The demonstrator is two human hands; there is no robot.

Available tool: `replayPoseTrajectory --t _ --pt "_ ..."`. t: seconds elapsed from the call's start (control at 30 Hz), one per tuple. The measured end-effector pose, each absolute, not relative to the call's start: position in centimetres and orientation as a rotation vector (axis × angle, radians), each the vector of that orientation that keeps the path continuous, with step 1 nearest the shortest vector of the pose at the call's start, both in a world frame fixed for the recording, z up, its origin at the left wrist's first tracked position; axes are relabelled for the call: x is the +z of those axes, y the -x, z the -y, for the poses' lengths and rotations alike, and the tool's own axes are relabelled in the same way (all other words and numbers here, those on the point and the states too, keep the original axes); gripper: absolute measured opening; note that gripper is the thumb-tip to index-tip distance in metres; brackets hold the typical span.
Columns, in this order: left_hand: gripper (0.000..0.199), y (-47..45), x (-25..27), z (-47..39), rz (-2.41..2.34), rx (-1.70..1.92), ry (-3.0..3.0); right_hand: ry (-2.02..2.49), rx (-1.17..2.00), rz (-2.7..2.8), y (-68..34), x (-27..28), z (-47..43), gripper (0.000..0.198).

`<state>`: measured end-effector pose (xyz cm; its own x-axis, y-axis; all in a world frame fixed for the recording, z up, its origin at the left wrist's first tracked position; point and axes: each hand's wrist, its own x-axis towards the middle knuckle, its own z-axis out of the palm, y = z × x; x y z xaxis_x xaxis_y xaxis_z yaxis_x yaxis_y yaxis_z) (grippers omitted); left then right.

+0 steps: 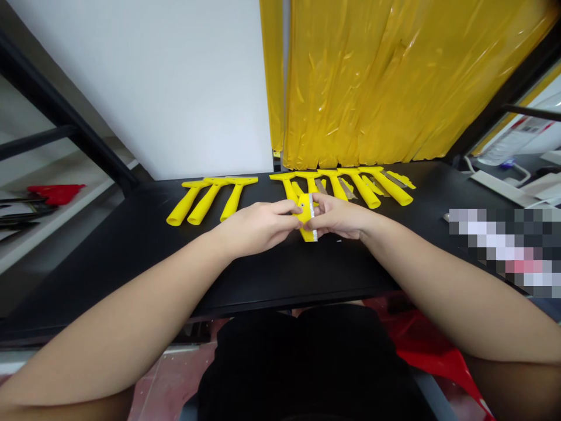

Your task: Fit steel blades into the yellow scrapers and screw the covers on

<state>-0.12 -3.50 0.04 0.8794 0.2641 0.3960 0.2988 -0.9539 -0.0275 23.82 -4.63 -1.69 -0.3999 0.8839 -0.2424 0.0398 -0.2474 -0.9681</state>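
Between my two hands, above the black tabletop, is a yellow scraper plate (306, 217) with a silvery strip along its right edge. My left hand (269, 225) pinches its left side between thumb and fingers. On the other side, my right hand (337, 216) grips the silvery edge, the thumb in front and fingers partly hidden behind. Just beyond my hands lies a row of yellow scraper handles (362, 190), with loose yellow plates (372, 186) and grey metal blades (347, 189) among them. Three more yellow handles (201, 204) rest to the left.
The black table (263, 280) has a white panel (175, 88) and hanging yellow plastic sheeting (372, 88) behind it. Dark metal posts (83, 134) rise at both sides. A small white scrap (339, 241) lies by my right hand. At far right is a plastic bottle (511, 143).
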Motion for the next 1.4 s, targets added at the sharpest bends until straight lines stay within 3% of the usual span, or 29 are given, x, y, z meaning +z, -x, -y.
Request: replayPoseTrajectory --t 0.37,0.97,1.23,1.3,1.4 --pt "0.025 0.3 0.2 3.5 0.477 -0.640 3.012 1.115 1.720 1.355 -24.5 -1.3 4.1 0.017" --pt "0.030 0.3 0.1 3.7 0.507 -0.573 2.966 1.096 1.735 1.309 -24.6 -1.4 3.7 0.029" --pt "0.032 0.5 0.2 3.7 0.543 -0.588 3.029 1.089 1.729 1.335 -24.6 -1.4 3.6 0.025" --pt "0.030 0.5 0.2 3.5 0.557 -0.648 3.090 1.118 1.655 1.394 -24.9 -1.3 3.5 0.018" --pt "0.024 0.5 0.0 3.1 0.706 -0.842 3.223 1.242 1.265 1.596 -26.2 -1.1 3.3 0.014"
